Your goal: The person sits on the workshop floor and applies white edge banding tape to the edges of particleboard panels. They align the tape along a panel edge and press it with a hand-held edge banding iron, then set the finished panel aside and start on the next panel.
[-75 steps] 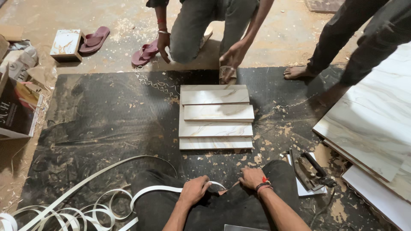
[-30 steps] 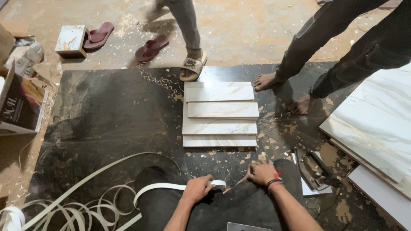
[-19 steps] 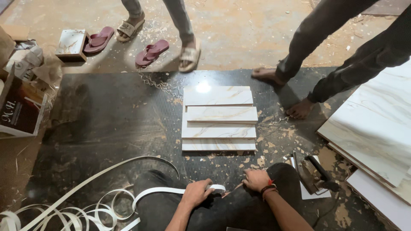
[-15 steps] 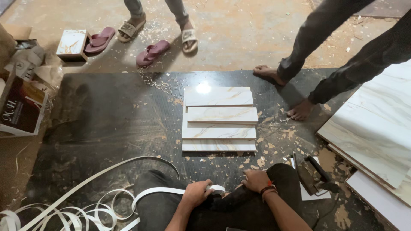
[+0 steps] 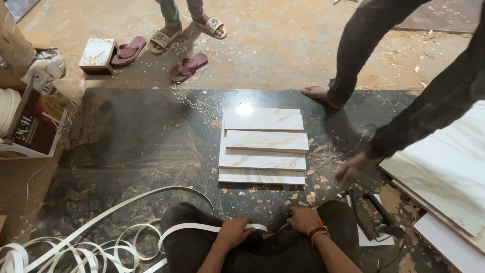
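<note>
Edge-banding strip (image 5: 192, 228), white, thin and flat, is lying across my lap at the bottom centre of the frame, its tail running off in loose coils (image 5: 76, 250) toward the lower left. I am pinching it with my left hand (image 5: 233, 233), fingers curled closed over the end; my right hand (image 5: 303, 220) is closed just beside that end, though whether it is touching the strip or holding some small tool I cannot tell.

Handling judgement: light, springy, bending freely along its length but stiff across its width; likely slick on the face and prone to kinking if folded sharply. Best taken near the free end, thumb on top, rather than from the tangled coils.

Surroundings: four white marbled panels (image 5: 262, 146) are lying stacked in steps on the dark sheet (image 5: 126, 146) at centre frame. A dark hand tool (image 5: 371, 217) is sitting at lower right on a white offcut. Another person's hand (image 5: 353, 167) is reaching in from the right.

Packages: a dark maroon carton (image 5: 33, 129) with pale lettering is standing open at the left edge beside a white tub (image 5: 7, 108); a small square white box (image 5: 97, 54) with orange marbling is sitting at upper left, next to maroon slippers (image 5: 188, 66).
</note>
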